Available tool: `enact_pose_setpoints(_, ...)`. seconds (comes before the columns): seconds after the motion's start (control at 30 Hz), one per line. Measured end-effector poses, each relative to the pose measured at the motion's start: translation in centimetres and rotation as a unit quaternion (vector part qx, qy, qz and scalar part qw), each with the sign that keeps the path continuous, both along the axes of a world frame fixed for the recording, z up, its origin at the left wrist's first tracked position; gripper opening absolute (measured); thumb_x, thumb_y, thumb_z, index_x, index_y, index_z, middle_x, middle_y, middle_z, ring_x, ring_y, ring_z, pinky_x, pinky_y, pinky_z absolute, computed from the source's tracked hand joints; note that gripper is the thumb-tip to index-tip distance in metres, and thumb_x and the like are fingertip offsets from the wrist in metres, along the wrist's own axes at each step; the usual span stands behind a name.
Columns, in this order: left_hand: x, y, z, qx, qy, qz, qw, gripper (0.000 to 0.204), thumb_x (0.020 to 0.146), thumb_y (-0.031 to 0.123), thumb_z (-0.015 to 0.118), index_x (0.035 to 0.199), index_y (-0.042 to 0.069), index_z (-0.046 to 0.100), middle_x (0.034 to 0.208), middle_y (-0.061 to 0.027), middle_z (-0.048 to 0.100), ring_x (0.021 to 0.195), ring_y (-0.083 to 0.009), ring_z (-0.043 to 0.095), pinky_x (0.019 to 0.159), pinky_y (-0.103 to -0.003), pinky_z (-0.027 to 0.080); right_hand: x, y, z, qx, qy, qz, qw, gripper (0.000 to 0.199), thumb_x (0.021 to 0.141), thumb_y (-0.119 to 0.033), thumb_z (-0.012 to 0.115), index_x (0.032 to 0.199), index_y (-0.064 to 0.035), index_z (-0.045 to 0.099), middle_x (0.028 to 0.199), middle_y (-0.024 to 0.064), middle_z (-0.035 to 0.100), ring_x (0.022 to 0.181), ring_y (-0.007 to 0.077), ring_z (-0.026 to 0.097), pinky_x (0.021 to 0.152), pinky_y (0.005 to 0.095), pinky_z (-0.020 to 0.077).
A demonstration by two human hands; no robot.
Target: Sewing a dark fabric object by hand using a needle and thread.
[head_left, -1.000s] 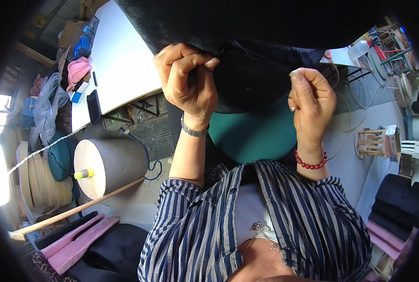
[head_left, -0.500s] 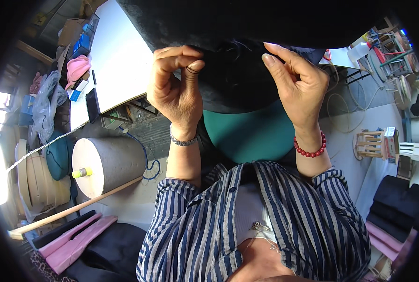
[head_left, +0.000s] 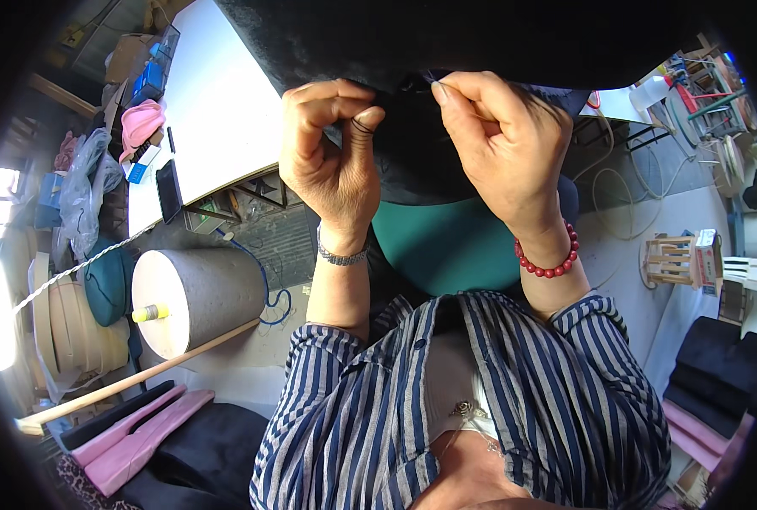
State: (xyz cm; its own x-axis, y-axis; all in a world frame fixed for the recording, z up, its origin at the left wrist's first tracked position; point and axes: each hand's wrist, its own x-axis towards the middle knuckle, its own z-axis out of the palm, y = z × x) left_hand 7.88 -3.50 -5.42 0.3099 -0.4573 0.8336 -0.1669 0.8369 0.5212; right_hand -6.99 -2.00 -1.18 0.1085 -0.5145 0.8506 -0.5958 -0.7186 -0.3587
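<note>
head view: the black cloth (head_left: pixel 489 38) is hanging across the upper middle, its near part drooping over a green surface (head_left: pixel 446 246) in front of the person. both hands are working at the lower edge of the cloth, just apart from each other.

the left hand (head_left: pixel 332 161) is bending its fingers at the cloth edge, the thumb lying close to the index finger; whether they are gripping the cloth cannot be told. the right hand (head_left: pixel 506 140) is pressing thumb and index finger together in a pinch at a small fold of the same edge; anything between the tips is too small to tell. a metal bracelet (head_left: pixel 342 256) is circling the left wrist, and a red bead bracelet (head_left: pixel 550 269) is circling the right.

on the left, a white table (head_left: pixel 225 110) is extending beyond the left hand, with a pink cloth (head_left: pixel 143 123) and a dark slab (head_left: pixel 168 192) lying near its outer edge. below it a grey roll (head_left: pixel 221 299) is lying on its side, a wooden pole (head_left: pixel 145 376) running just in front. on the right, a white bottle (head_left: pixel 649 90) is standing on a further surface, and a slatted wooden piece (head_left: pixel 672 259) is sitting nearer.
</note>
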Motion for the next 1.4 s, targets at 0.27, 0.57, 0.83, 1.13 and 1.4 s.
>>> enact_pose_setpoints(0.27, -0.1, -0.1, 0.0, 0.020, 0.004, 0.001, 1.000, 0.018, 0.074, -0.005, 0.075, 0.079, 0.004, 0.060, 0.087, -0.0044, 0.065, 0.082, -0.0160, 0.057, 0.074, -0.026, 0.045, -1.3, 0.2, 0.2, 0.043, -0.093, 0.091, 0.991, 0.006, 0.085, -0.002, 0.068, 0.080, -0.0020, 0.065, 0.057, -0.0003, 0.062, 0.051, 0.0028, 0.059, 0.047, 0.0150, 0.0416)
enact_pose_setpoints(0.57, 0.2, 0.0, 0.1, 0.015, -0.006, 0.000, 1.000, 0.017, 0.075, -0.006, 0.073, 0.079, 0.003, 0.059, 0.087, -0.0065, 0.066, 0.083, -0.0173, 0.058, 0.077, -0.028, 0.045, -1.9, -0.4, 0.2, 0.057, -0.104, 0.142, 0.983, 0.004, 0.083, -0.002, 0.071, 0.080, -0.0011, 0.068, 0.060, 0.0004, 0.064, 0.054, 0.0026, 0.060, 0.050, 0.0142, 0.0443)
enact_pose_setpoints(0.83, 2.6, 1.0, 0.1, -0.015, 0.169, -0.241, 0.955, 0.012, 0.097, 0.011, 0.053, 0.089, 0.004, 0.048, 0.085, -0.0186, 0.066, 0.084, -0.0214, 0.058, 0.081, -0.034, 0.046, -2.8, -1.4, 0.5, 0.042, -0.073, 0.207, 0.975, 0.008, 0.080, -0.004, 0.075, 0.086, 0.0000, 0.072, 0.053, -0.0014, 0.058, 0.042, 0.0001, 0.046, 0.041, 0.0157, 0.0273)
enact_pose_setpoints(1.13, 10.4, 4.3, -2.0, 0.018, 0.106, -0.060, 0.992, 0.016, 0.098, 0.017, 0.055, 0.093, 0.003, 0.048, 0.057, 0.0009, 0.038, 0.053, -0.0087, 0.026, 0.052, -0.027, 0.026, -4.6, -2.0, 0.0, 0.066, -0.091, 0.244, 0.963, 0.005, 0.077, -0.004, 0.069, 0.079, 0.0002, 0.070, 0.051, -0.0024, 0.053, 0.041, 0.0001, 0.038, 0.042, 0.0176, 0.0228)
enact_pose_setpoints(1.4, 10.3, 7.3, -2.1, 0.029, 0.045, 0.046, 0.998, 0.010, 0.092, 0.008, 0.063, 0.093, -0.001, 0.058, 0.067, -0.0098, 0.057, 0.059, -0.0154, 0.048, 0.054, -0.026, 0.040, -5.2, -2.7, -0.3, 0.085, -0.098, 0.285, 0.950, 0.013, 0.073, -0.010, 0.058, 0.072, 0.0008, 0.065, 0.051, 0.0000, 0.051, 0.041, 0.0034, 0.040, 0.042, 0.0193, 0.0266)
